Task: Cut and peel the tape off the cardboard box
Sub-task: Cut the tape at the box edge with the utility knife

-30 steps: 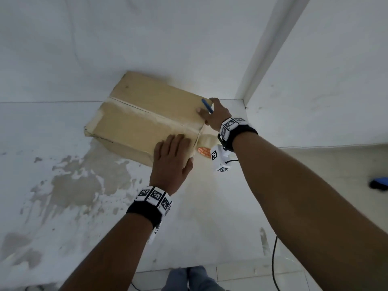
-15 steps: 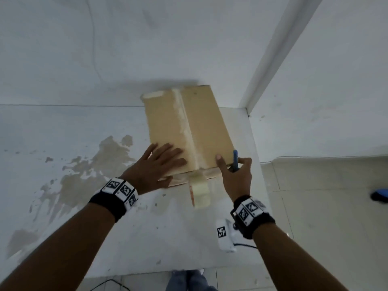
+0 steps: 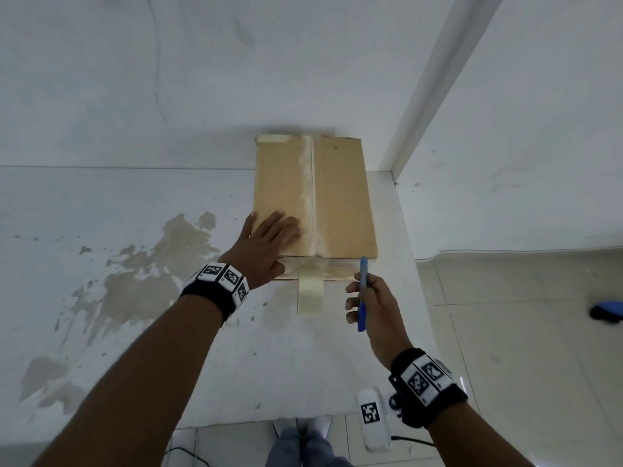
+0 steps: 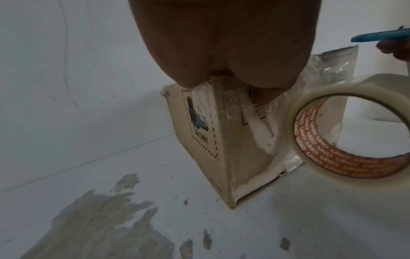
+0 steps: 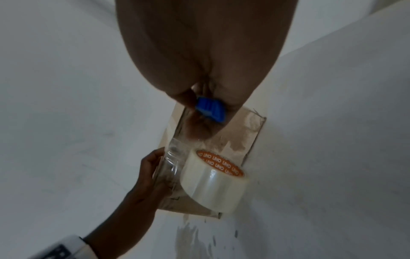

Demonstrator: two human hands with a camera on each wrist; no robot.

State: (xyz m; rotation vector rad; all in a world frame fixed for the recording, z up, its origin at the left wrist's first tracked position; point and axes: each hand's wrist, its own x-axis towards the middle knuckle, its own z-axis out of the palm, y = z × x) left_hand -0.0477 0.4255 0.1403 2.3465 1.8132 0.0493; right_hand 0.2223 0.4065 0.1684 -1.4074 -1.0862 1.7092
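Observation:
A brown cardboard box (image 3: 340,197) lies flat on the white table, its long side running away from me. A whitish tape seam (image 3: 310,197) runs down its middle. My left hand (image 3: 269,234) presses flat on the box's near left corner, fingers straight. My right hand (image 3: 360,298) hovers just off the near right corner and grips a blue cutter (image 3: 362,291), tip pointing at the box. A roll of clear tape (image 3: 310,293) stands against the box's near side; the right wrist view shows this roll (image 5: 213,180) beside crinkled clear tape on the box (image 5: 244,133).
The table (image 3: 151,332) carries brown stains at the left. A wall stands right behind the box, with a white pillar (image 3: 438,79) at the right. The table's right edge (image 3: 416,298) drops to a tiled floor, where a blue object (image 3: 606,310) lies.
The box was turned until its seam points away from me. My right hand with the cutter came off the box's near right corner toward me. The left hand stayed pressed on the box.

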